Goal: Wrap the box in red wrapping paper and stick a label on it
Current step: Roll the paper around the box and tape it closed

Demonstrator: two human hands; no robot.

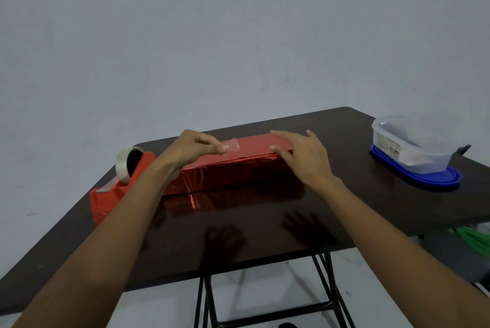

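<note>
Tape (233,145) pinched in left hand (192,148) fingers, right hand (301,159) fingers spread over box (238,168), left end hidden

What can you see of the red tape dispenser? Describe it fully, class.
The tape dispenser is a red, plastic-looking block standing upright on the dark table, left of the wrapped box. A roll of clear tape sits in its top, a strip running down to the near cutter. The left forearm crosses in front of it.

No text can be read. The clear plastic container (413,147) at the right of the frame has a printed label (387,145), too small to read.
</note>
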